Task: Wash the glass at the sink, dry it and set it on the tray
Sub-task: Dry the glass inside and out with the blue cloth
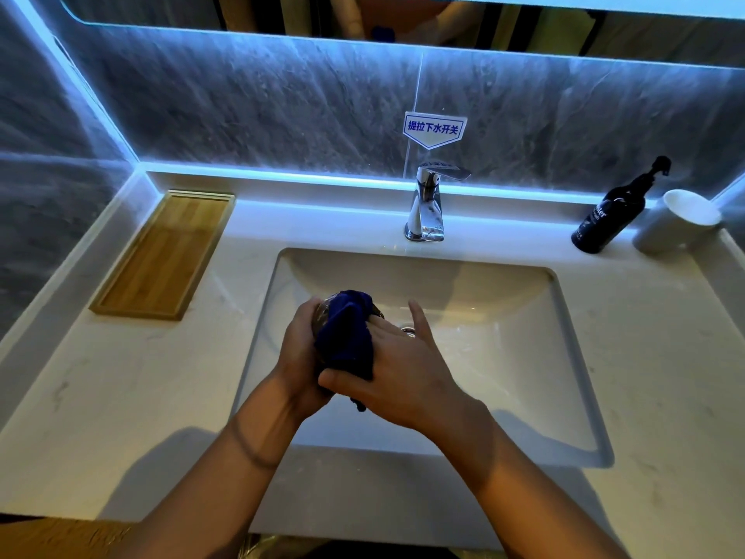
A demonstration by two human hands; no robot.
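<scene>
A pale marble-look countertop (pixel 121 397) carries everything here, with a rectangular white sink (pixel 524 357) sunk into its middle. At the far left lies 1 wooden tray (pixel 161 260), set lengthwise toward the back wall, nothing in it. Behind the sink, at the centre, stands 1 chrome tap (pixel 427 207). In the far right corner stands 1 dark pump bottle (pixel 612 219), and just beside it, further right, 1 white cup (pixel 681 223).
</scene>
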